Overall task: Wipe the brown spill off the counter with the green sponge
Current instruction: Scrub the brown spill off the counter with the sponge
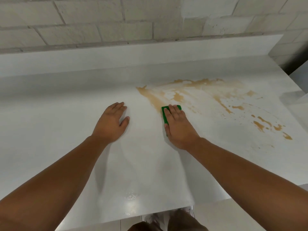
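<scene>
The green sponge [165, 115] lies flat on the white counter [66, 105], mostly covered by my right hand [179, 127], which presses down on it with fingers spread over its top. The sponge sits at the near left end of the brown spill [200, 90], which spreads in smears from the counter's middle toward the right, with separate blotches [266, 125] near the right edge. My left hand [111, 122] rests palm down on bare counter to the left of the spill, fingers apart, holding nothing.
A raised white backsplash ledge [133, 55] runs along the back under a pale brick wall [116, 19]. The counter ends at the right [296, 87] and at the near edge [166, 212]. A wet glint [130, 196] shows near the front.
</scene>
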